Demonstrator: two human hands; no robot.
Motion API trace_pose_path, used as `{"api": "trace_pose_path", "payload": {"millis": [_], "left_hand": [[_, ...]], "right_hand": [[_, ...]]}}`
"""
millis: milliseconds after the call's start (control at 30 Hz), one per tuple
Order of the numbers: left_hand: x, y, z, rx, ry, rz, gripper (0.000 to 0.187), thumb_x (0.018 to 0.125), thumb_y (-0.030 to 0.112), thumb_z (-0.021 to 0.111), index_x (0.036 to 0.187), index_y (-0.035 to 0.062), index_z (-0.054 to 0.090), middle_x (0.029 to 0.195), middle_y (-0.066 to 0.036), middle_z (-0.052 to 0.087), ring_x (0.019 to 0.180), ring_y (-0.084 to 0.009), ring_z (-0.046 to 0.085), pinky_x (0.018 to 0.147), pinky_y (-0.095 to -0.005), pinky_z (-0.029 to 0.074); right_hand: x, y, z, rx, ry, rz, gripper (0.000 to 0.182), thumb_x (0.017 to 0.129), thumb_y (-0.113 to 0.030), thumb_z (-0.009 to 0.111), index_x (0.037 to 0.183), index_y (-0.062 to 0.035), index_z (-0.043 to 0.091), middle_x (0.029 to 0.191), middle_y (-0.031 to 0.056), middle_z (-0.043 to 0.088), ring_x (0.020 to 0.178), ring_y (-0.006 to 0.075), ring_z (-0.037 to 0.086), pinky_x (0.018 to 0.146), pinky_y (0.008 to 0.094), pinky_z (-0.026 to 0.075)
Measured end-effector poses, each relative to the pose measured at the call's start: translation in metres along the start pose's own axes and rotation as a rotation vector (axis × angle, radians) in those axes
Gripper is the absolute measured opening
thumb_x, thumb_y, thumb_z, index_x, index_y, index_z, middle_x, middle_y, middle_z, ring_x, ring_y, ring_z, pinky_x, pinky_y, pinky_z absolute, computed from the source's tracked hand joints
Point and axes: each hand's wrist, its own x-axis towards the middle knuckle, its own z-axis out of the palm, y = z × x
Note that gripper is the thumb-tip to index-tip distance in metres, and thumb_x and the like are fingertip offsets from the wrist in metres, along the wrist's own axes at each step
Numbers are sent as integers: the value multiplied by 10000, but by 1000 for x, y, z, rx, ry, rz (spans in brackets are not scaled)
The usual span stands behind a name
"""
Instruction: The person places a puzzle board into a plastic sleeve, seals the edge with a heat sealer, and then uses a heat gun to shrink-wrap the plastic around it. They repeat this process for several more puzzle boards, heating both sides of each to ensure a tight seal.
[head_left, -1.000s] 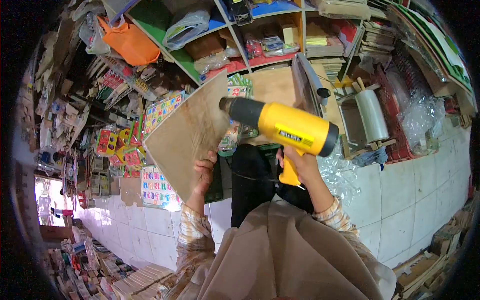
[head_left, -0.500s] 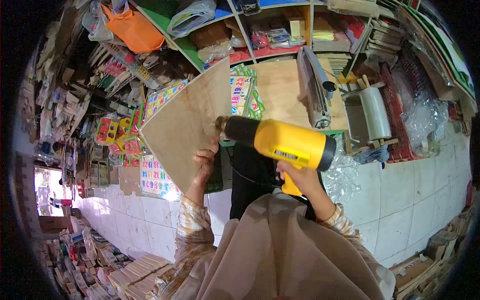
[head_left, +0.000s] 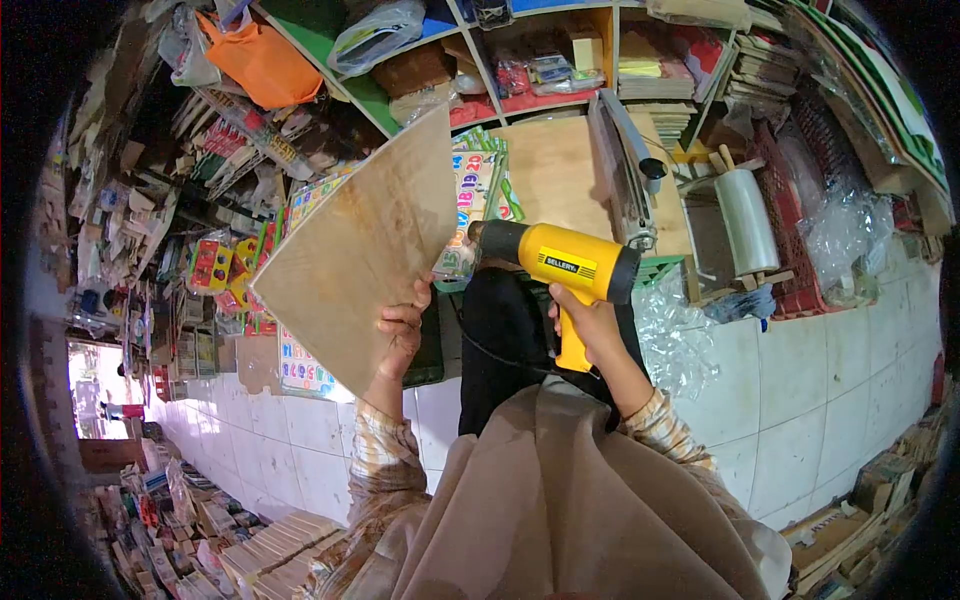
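Note:
My left hand [head_left: 403, 335] grips the lower right edge of a thin brown wooden board [head_left: 365, 240], which is held up at a tilt. The board's face has a slight sheen. In my right hand [head_left: 592, 330] is a yellow and black heat gun [head_left: 570, 262], with my fingers wrapped round its handle. Its nozzle points left, a small gap away from the board's right edge. A dark cord loops below the gun. Behind the board lie colourful number boards [head_left: 476, 190], partly hidden by it.
A wooden work table [head_left: 550, 165] carries a long bag sealer [head_left: 625, 175]. To its right sits a roll of clear film [head_left: 747, 222] on a stand, beside a red crate [head_left: 790, 245]. Clear plastic bags [head_left: 675, 345] lie on the white tiled floor. Shelves [head_left: 540, 75] stand behind.
The heat gun has moved right and slightly down, away from the board, and turned so its label shows. The board has shifted slightly left.

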Motion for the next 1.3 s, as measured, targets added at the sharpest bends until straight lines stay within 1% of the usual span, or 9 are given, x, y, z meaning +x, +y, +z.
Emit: {"api": "trace_pose_path", "payload": {"millis": [233, 333, 467, 500, 567, 667, 867, 1167, 1300], "left_hand": [[2, -8, 5, -51, 13, 118, 626, 845, 234, 507, 1366, -15, 267, 1307, -211, 348, 892, -205, 429, 656, -323, 503], [6, -22, 17, -21, 54, 271, 475, 867, 206, 509, 1272, -14, 399, 1224, -190, 439, 868, -201, 468, 676, -330, 501], [2, 50, -14, 271, 134, 370, 267, 907, 157, 510, 1123, 2, 513, 1019, -127, 566, 836, -180, 540, 677, -281, 498], [1, 55, -17, 347, 141, 379, 234, 915, 149, 509, 1098, 4, 525, 976, -112, 582, 829, -172, 554, 678, -267, 496], [2, 45, -20, 477, 69, 347, 200, 920, 114, 521, 1080, -3, 539, 953, -91, 604, 809, -146, 573, 669, -237, 492], [6, 59, -36, 958, 242, 860, 204, 934, 121, 503, 1091, -5, 539, 949, -79, 604, 765, -145, 573, 645, -247, 489], [0, 64, -40, 750, 203, 615, 210, 933, 129, 510, 1081, -13, 551, 916, -74, 600, 727, -152, 567, 633, -256, 499], [-3, 55, -37, 876, 410, 669, 187, 928, 149, 522, 1026, -6, 558, 819, -67, 580, 675, -143, 556, 574, -257, 505], [-7, 57, -32, 898, 382, 668, 202, 920, 160, 533, 1037, -5, 543, 887, -93, 604, 737, -175, 586, 630, -275, 518]], "right_hand": [[-64, 0, -19, -42, -237, -100, 202, 844, -178, 649, 928, -4, 590, 740, 86, 607, 618, 159, 579, 575, 270, 471], [-86, 1, -24, -219, -360, -194, 186, 834, -137, 661, 946, -2, 599, 799, 82, 622, 686, 162, 601, 636, 274, 488], [-87, 30, -48, -577, -580, -262, 262, 853, -128, 635, 1091, -26, 594, 1015, 65, 635, 894, 171, 609, 772, 273, 492], [-95, 28, -51, -397, -589, -130, 272, 848, -112, 638, 1106, -40, 593, 1053, 51, 626, 943, 179, 594, 820, 286, 476], [-108, 6, -30, -356, -454, -147, 200, 835, -110, 661, 1013, -32, 614, 926, 51, 641, 838, 150, 609, 728, 264, 493], [-100, -4, -20, -194, -337, -79, 167, 822, -97, 672, 963, -22, 623, 859, 63, 649, 768, 136, 616, 676, 253, 502], [-74, -20, -10, -176, -188, -284, 259, 781, -46, 664, 1024, 5, 589, 844, 95, 640, 723, 150, 616, 658, 255, 507], [-65, -40, -16, 46, -223, -318, 382, 784, -138, 685, 1105, 8, 540, 836, 130, 613, 683, 179, 594, 629, 275, 495], [-68, -42, -27, 66, -195, -264, 381, 793, -143, 671, 1112, 11, 532, 851, 129, 607, 694, 181, 591, 633, 286, 493]]}}
